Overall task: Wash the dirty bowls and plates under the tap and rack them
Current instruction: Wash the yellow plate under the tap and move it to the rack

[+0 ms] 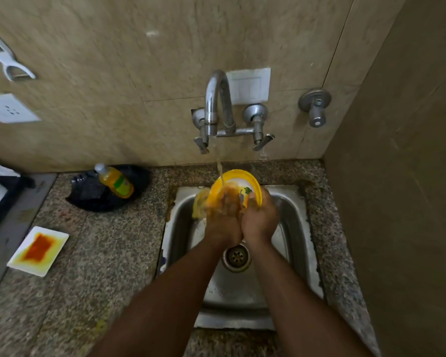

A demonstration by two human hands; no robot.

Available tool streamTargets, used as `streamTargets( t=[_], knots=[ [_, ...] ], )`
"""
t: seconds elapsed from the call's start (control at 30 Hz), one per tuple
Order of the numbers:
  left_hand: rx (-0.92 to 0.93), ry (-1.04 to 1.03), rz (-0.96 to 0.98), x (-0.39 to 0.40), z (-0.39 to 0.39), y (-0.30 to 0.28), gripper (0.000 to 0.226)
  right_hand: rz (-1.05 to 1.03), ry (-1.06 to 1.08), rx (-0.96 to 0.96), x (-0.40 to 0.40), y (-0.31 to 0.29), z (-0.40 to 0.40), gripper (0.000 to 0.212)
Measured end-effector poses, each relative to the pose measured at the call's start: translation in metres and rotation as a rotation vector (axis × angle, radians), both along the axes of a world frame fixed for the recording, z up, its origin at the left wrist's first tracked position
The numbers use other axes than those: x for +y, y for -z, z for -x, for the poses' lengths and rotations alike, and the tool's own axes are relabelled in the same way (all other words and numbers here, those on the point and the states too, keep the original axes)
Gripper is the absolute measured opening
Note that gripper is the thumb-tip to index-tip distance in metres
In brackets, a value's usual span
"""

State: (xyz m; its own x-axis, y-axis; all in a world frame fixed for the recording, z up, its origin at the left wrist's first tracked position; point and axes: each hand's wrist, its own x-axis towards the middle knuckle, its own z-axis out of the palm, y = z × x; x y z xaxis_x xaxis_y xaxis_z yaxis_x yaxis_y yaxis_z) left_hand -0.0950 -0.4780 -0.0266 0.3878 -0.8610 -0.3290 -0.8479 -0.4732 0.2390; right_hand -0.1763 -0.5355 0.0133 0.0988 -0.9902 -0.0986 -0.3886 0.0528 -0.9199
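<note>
Both hands, left hand (pixel 223 215) blurred, right hand (pixel 259 220), grip a round yellow-rimmed bowl (pixel 242 181).

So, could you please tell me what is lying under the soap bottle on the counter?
The soap bottle lies on a crumpled black plastic bag, which rests on the counter. Whatever is inside or beneath the bag is covered and cannot be seen.

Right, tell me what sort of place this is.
Most likely a home kitchen: a steel sink set in a granite counter under a running wall tap, with a dish soap bottle beside it.
</note>
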Motion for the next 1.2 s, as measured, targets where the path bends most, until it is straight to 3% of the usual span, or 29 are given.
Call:
streamTargets(
  t=[0.13,0.23,0.37,0.43,0.5,0.57,0.63,0.67,0.73,0.83,0.9,0.97,1.03,1.13,1.2],
  knots=[
    [0.421,0.068,0.272,0.005,0.020,0.003,0.059,-0.091,0.044,0.007,-0.029,0.005,0.003,0.030],
    [0.469,0.058,0.307,0.010,0.012,-0.009,0.059,-0.154,0.007,0.000,-0.036,0.005,-0.003,0.026],
    [-0.096,0.272,-0.068,0.001,-0.036,-0.010,0.090,-0.233,-0.005,-0.048,-0.013,0.006,-0.013,0.024],
    [-0.114,0.212,-0.043,0.003,-0.044,-0.005,0.086,-0.290,0.052,-0.104,-0.004,0.011,-0.016,0.027],
    [-0.053,0.061,0.151,0.013,-0.035,-0.003,0.075,-0.333,0.120,-0.170,0.000,0.015,-0.016,0.030],
    [-0.051,-0.177,0.408,0.021,-0.015,-0.004,0.074,-0.314,0.140,-0.201,0.001,0.015,-0.016,0.027],
    [-0.015,-0.490,0.542,0.022,0.002,-0.015,0.082,-0.272,0.129,-0.200,0.006,0.013,-0.016,0.024],
    [0.026,-0.585,0.548,0.019,0.006,-0.020,0.085,-0.257,0.127,-0.196,0.008,0.011,-0.017,0.024],
    [0.019,-0.587,0.500,0.013,0.001,-0.026,0.086,-0.219,0.117,-0.199,0.014,0.005,-0.019,0.025],
    [-0.197,-0.507,0.475,0.013,-0.012,-0.027,0.079,-0.103,0.078,-0.180,0.015,-0.010,-0.017,0.027],
    [-0.253,-0.674,0.481,0.014,-0.017,-0.030,0.079,-0.042,0.047,-0.151,0.015,-0.018,-0.015,0.030],
    [-0.049,-0.903,0.551,0.010,-0.022,-0.029,0.075,-0.034,0.035,-0.117,0.019,-0.021,-0.013,0.034],
    [0.161,-1.013,0.494,0.007,-0.026,-0.033,0.056,-0.049,0.046,-0.074,0.023,-0.021,-0.010,0.037],
    [0.455,-1.143,0.421,0.001,-0.030,-0.032,0.078,-0.076,0.079,-0.045,0.027,-0.017,-0.004,0.047],
    [0.794,-1.322,0.473,-0.004,-0.028,-0.028,0.094,-0.075,0.080,-0.042,0.025,-0.020,-0.001,0.052]
  ],
)
